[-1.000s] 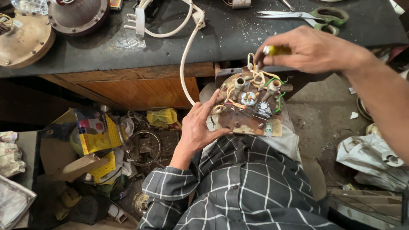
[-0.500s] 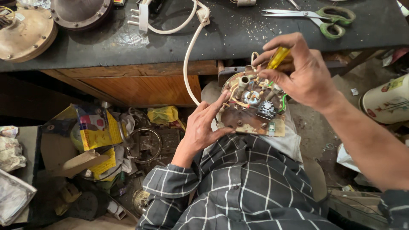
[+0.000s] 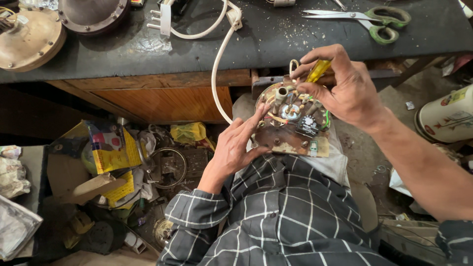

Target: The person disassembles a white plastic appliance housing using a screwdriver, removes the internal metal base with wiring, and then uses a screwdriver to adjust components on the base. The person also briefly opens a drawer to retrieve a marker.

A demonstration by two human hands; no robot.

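A round rusty appliance base (image 3: 290, 123) with wires, a black dial and small terminals rests on my lap, tilted toward the workbench. My left hand (image 3: 236, 145) steadies its left edge with fingers spread against it. My right hand (image 3: 340, 83) grips a yellow-handled screwdriver (image 3: 318, 70) and presses its tip down into the upper part of the base. A white power cord (image 3: 219, 64) runs from the base up onto the bench to a white plug (image 3: 165, 19).
A dark workbench (image 3: 266, 39) carries green-handled scissors (image 3: 379, 19) and two round metal parts (image 3: 29, 34). The floor on the left holds yellow packets, paper and scrap (image 3: 108, 157). A white pot-shaped vessel (image 3: 446, 116) stands on the right.
My right hand has come down from above the bench onto the base and now works the screwdriver at its top. My left hand stays on the left edge.
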